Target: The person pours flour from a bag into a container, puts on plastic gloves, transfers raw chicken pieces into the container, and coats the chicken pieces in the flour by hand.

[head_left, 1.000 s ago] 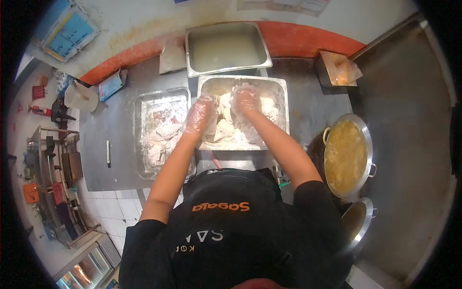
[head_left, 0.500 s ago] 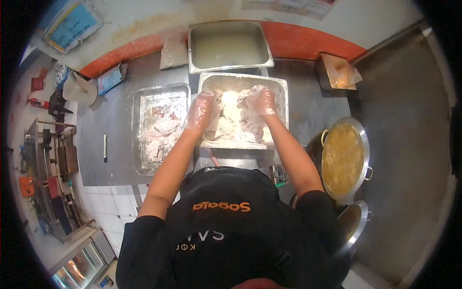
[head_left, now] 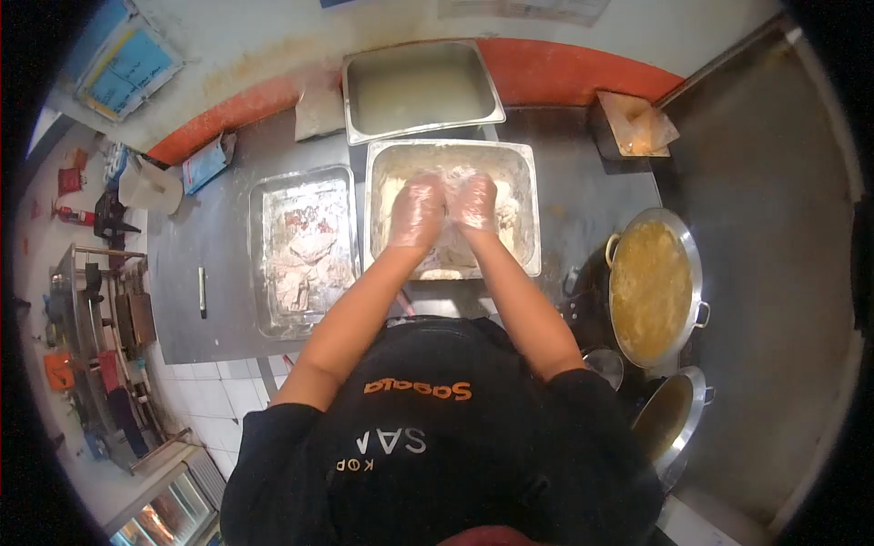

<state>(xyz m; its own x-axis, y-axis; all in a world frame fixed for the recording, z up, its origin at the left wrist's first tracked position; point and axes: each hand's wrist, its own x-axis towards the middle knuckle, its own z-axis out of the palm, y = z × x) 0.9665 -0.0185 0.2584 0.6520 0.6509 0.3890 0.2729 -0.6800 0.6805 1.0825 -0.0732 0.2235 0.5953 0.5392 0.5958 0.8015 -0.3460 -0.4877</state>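
My left hand (head_left: 420, 207) and my right hand (head_left: 474, 202), both in clear plastic gloves, are side by side inside a metal tub (head_left: 533, 214) of flour. Both are closed, knuckles up, with fingers curled down into the flour. What they grip is hidden beneath them. Flour-coated lumps (head_left: 448, 249) lie by my wrists, nearest the front wall of the tub. Left of the tub is a shallow metal tray (head_left: 258, 227) holding several floured pieces that look like raw meat (head_left: 305, 268).
Behind the tub stands a deep pan of cloudy liquid (head_left: 419, 96). At right, a wide pot of yellowish oil (head_left: 651, 287) sits near my right arm, with another pot (head_left: 669, 419) below it. A marker (head_left: 202, 292) lies on the table (head_left: 223, 314) at left. A lined container (head_left: 635, 127) stands back right.
My hands have moved inward from the two sides of the tub and now sit close together near its middle. The view has shifted slightly.
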